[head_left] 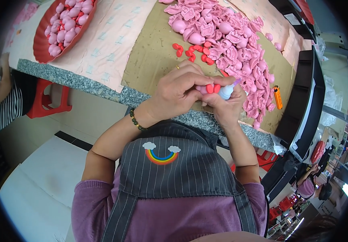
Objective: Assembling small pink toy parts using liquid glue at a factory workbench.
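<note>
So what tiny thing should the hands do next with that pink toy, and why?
Probably press the red piece down onto the pink toy part. The left hand pinches both together, and the right hand has the small glue bottle tipped right beside them, so the piece seems about ready to seat.

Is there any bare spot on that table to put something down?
Yes: the brown cardboard is bare left of the red pieces, and the pale cloth lies open between it and the red bowl. Toward the orange lighter, the pink parts pile crowds everything.
</note>
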Action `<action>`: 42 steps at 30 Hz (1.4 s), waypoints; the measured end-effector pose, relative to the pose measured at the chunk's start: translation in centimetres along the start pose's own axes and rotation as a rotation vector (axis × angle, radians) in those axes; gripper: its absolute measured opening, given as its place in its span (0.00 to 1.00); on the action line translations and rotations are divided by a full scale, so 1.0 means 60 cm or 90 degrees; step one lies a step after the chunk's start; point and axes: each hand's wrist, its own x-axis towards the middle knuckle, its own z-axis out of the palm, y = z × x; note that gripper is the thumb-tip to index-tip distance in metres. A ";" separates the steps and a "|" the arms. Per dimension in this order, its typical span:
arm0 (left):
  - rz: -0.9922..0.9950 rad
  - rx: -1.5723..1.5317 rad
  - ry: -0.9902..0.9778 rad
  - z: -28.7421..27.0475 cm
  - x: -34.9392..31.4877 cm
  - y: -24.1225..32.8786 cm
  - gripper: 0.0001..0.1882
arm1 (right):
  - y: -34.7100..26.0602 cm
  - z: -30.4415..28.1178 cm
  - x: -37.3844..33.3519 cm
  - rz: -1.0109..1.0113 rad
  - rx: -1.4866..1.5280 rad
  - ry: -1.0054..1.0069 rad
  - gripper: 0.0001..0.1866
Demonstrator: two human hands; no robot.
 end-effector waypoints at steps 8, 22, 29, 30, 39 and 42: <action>-0.085 -0.163 0.138 -0.006 -0.001 0.013 0.18 | 0.003 -0.009 0.018 0.002 0.149 -0.093 0.20; -0.207 -0.249 0.174 0.010 -0.005 0.008 0.13 | -0.021 0.000 0.022 -0.182 -0.221 -0.021 0.22; -0.077 -0.086 0.026 0.000 -0.008 0.009 0.12 | -0.018 -0.012 0.015 -0.230 -0.323 -0.072 0.20; -0.049 -0.068 0.027 0.001 -0.008 0.008 0.12 | -0.016 -0.012 0.015 -0.274 -0.332 -0.071 0.20; -0.083 -0.036 0.017 -0.005 0.000 0.016 0.10 | -0.016 -0.003 0.012 -0.217 -0.304 -0.038 0.17; -0.179 -0.082 0.041 0.004 -0.002 0.017 0.12 | -0.009 -0.005 0.015 -0.163 -0.274 -0.036 0.14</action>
